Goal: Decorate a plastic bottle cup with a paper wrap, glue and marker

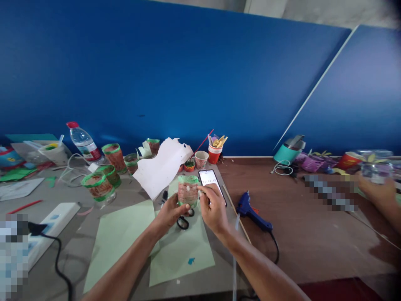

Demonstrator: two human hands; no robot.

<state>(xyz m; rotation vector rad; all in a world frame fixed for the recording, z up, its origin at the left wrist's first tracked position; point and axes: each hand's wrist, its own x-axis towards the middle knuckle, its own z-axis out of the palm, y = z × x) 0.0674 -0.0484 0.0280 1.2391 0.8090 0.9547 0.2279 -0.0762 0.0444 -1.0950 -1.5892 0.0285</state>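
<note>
Fingers of the left hand (171,213) are clamped on the low part of the cup (188,193), with the thumb in front; the others are partly hidden. On the right hand (214,207), thumb and forefinger are nearly together at the cup's right side; whether they touch it or pinch something small, I cannot tell. This cup is held upright above the bench (79,242), near its right edge.

On the cup, green bands at rim and base are already in place, the body is pinkish, and a white spot is on the front. I judge that the main covering is done and only small details are left, but which ones is not shown.

By the bench's near left corner lies the power strip (53,225). Pale sheets (125,230) spread from the near edge; scissors (182,223) lie below the cup. Just beyond the right edge, on the brown table (300,234), the glue gun (253,211) lies untouched. The phone (210,177) is inside that edge. Farther, toward the far left corner, similar banded cups (97,188) stand, seemingly already covered, with the bottle (84,144) behind.
</note>
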